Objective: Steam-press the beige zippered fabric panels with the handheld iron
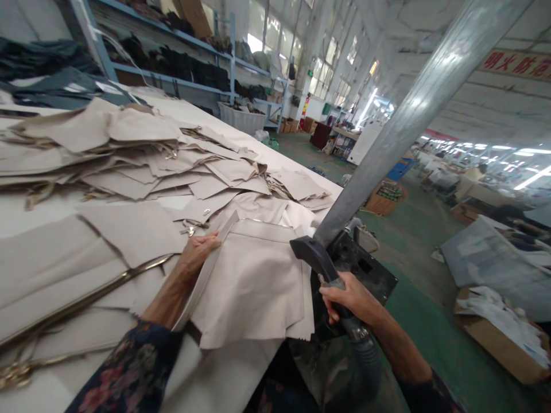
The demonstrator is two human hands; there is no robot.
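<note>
My left hand (198,250) is closed on the left edge of a beige fabric piece (253,281) with stitched seams, which hangs partly over the table's near edge. In my right hand (350,295) is the handle of a black vacuum nozzle (316,255); its flat mouth is at the upper right edge of the fabric piece. From the handle a ribbed grey hose (365,361) runs downward. Beside my left hand, metal zipper sliders (189,229) lie on more beige fabric. A long brass-coloured zipper (129,275) crosses the pieces on the left.
Piles of beige fabric pieces (142,132) cover much of the white table (215,123). A slanting metal pole (400,115) and a black machine plate (365,267) stand at the right. Behind are blue shelves (172,37); a carton (503,338) and grey bin (491,258) sit on the floor.
</note>
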